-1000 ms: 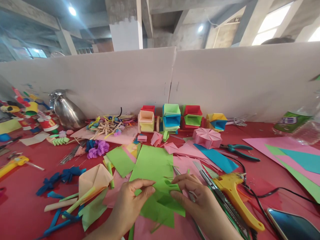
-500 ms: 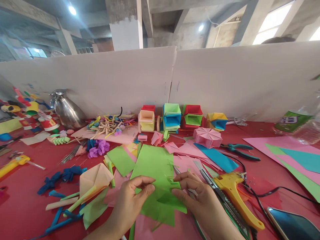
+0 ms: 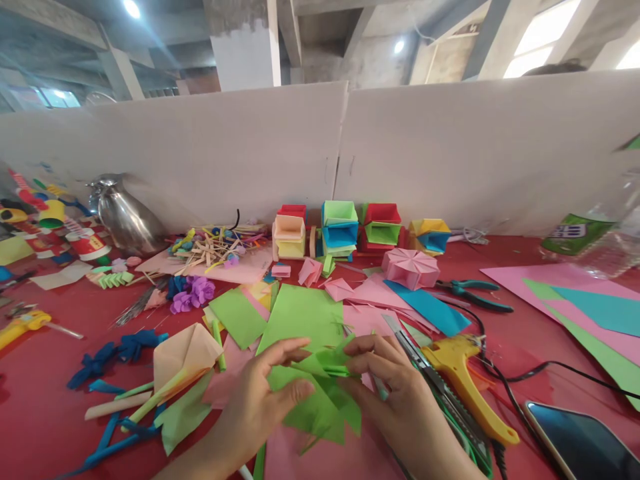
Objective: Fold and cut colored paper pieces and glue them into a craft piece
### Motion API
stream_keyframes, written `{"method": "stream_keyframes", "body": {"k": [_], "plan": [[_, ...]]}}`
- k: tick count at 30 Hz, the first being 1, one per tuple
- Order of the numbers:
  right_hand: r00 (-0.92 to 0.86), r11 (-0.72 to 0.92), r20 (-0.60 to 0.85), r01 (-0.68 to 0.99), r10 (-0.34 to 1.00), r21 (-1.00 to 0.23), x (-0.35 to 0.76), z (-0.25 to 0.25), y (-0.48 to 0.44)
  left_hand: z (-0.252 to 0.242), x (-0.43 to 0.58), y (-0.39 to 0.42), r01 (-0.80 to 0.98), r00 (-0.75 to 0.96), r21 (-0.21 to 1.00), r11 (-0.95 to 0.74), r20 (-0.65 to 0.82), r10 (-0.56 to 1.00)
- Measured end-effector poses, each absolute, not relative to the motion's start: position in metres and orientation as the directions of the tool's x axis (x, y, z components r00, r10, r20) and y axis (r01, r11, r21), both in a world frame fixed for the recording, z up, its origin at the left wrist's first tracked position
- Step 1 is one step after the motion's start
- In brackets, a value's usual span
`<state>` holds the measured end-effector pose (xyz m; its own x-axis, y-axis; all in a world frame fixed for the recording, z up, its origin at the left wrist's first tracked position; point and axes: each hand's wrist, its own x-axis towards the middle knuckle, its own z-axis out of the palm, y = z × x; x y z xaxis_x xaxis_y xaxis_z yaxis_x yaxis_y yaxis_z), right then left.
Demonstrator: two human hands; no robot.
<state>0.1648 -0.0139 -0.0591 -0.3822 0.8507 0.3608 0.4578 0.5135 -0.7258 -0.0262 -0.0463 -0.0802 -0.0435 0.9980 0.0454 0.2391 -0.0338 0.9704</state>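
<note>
My right hand (image 3: 393, 390) pinches a small folded piece of green paper (image 3: 327, 363) between thumb and fingers. On its left side, my left hand (image 3: 273, 393) is curved with thumb and index finger apart; the paper's pointed edge reaches between them, and I cannot tell whether they touch. Below the hands lie more green paper sheets (image 3: 310, 313) on top of pink paper (image 3: 295, 460). Close to my right hand are a box cutter (image 3: 425, 367) and a yellow glue gun (image 3: 465, 373). A peach folded paper (image 3: 185, 353) lies left of my left hand.
Stacked coloured paper boxes (image 3: 340, 233) stand along the white partition (image 3: 225, 153). A pink octagonal paper box (image 3: 411, 268), pliers (image 3: 475, 293) and a phone (image 3: 580, 440) are on the right. A steel jug (image 3: 125, 213) and purple paper flowers (image 3: 193, 293) are on the left.
The folded green paper is raised and more opened out at the right fingers. My left thumb and index finger have spread apart. The view has shifted slightly.
</note>
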Motion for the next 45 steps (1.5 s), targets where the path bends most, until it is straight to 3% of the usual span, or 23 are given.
{"method": "stream_keyframes", "body": {"k": [3,7,19,27,39,45], "plan": [[-0.441,0.602,0.420,0.466,0.793,-0.649,0.1632,-0.0601,-0.0173,-0.0805,-0.0237,-0.0486,0.430,0.062,0.891,-0.149,0.135,0.989],[-0.476,0.658,0.459,0.469,0.750,-0.589,0.1622,-0.0600,-0.0205,-0.0830,-0.0202,-0.0488,0.469,0.093,0.862,-0.193,0.169,0.981],[-0.401,0.619,0.472,0.479,0.785,-0.623,0.1673,-0.0664,-0.0136,-0.0788,-0.0192,-0.0485,0.145,-0.038,0.988,0.048,-0.043,0.998],[-0.384,0.513,0.356,0.476,0.852,-0.714,0.1646,-0.0590,-0.0172,-0.0815,-0.0181,-0.0494,0.069,-0.051,0.997,0.022,-0.019,0.999],[-0.396,0.514,0.341,0.514,0.852,-0.687,0.1638,-0.0591,-0.0154,-0.0827,-0.0186,-0.0496,0.057,-0.013,0.998,0.026,-0.026,1.000],[-0.375,0.397,0.228,0.472,0.899,-0.787,0.1651,-0.0575,-0.0133,-0.0803,-0.0181,-0.0486,-0.106,0.044,0.989,0.099,-0.094,0.995]]}}
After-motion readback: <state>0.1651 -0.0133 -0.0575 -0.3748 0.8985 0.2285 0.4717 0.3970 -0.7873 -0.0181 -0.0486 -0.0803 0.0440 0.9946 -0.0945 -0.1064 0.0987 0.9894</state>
